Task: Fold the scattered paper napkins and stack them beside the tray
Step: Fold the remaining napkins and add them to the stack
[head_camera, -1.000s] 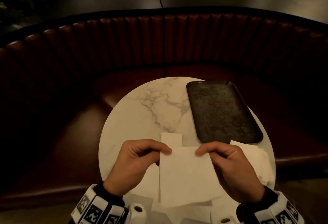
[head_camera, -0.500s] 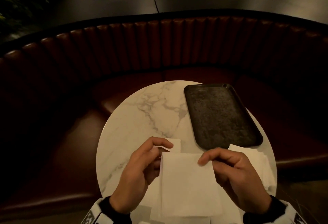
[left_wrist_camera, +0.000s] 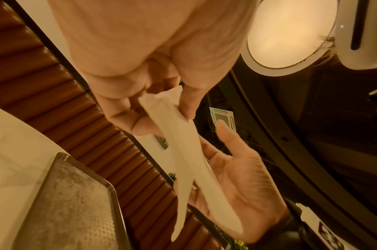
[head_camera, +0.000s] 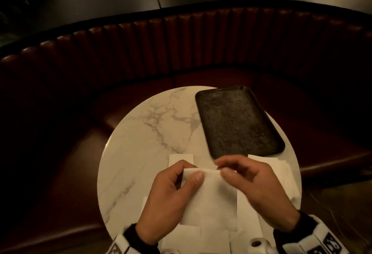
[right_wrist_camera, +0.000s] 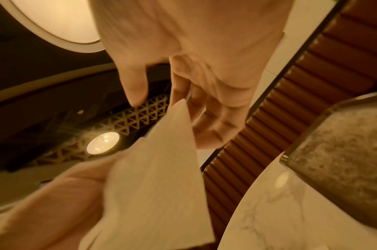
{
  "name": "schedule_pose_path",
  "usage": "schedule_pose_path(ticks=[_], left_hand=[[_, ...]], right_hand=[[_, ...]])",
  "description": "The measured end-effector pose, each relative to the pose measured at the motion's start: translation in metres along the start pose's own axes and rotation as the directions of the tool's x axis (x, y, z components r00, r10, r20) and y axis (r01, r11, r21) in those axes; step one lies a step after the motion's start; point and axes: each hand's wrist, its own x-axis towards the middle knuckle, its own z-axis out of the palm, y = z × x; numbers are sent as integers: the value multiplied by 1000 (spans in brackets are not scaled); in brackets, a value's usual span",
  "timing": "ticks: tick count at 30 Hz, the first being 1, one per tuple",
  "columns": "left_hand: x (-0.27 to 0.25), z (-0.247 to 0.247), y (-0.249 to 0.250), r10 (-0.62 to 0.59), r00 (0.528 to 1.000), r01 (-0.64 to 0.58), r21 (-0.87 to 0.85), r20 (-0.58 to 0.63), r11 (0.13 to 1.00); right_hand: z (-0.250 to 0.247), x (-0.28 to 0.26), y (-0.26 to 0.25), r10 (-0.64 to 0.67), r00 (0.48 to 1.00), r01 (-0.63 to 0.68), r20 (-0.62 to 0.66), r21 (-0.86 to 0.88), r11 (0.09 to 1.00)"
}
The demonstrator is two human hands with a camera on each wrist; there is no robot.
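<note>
While you pinch one white paper napkin mid-fold, the task is partly done.
Left hand and right hand both grip its top edge; a white folded stack lies beside the dark rectangular tray, loose sheets remain.

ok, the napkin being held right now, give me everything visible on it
The held napkin is a plain white, soft, thin paper sheet, roughly rectangular, lifted above the marble table and hanging down from its top edge. The left hand pinches the top left corner between thumb and fingers; the right hand holds the top right. In the left wrist view it looks doubled into two layers that part lower down. More white napkins lie flat beneath it, and the dark tray sits beyond, not touching it.
</note>
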Motion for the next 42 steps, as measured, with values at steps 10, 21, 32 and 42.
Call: schedule_pose_path(ticks=[10, 21, 32, 42], left_hand=[[5, 9, 14, 59, 998, -60, 77, 16, 995], [-15, -24, 0, 37, 978, -49, -56, -206, 997], [-30, -9, -23, -173, 976, 162, -87, -135, 983], [62, -44, -170, -433, 839, 542, 438, -330, 717]], right_hand=[[4, 2, -6, 36, 997, -41, -62, -86, 995], [16, -11, 2, 143, 978, -115, -154, 183, 976], [36, -14, 38, 265, 964, -263, -12, 94, 960], [-94, 37, 123, 312, 802, -500, -509, -285, 818]])
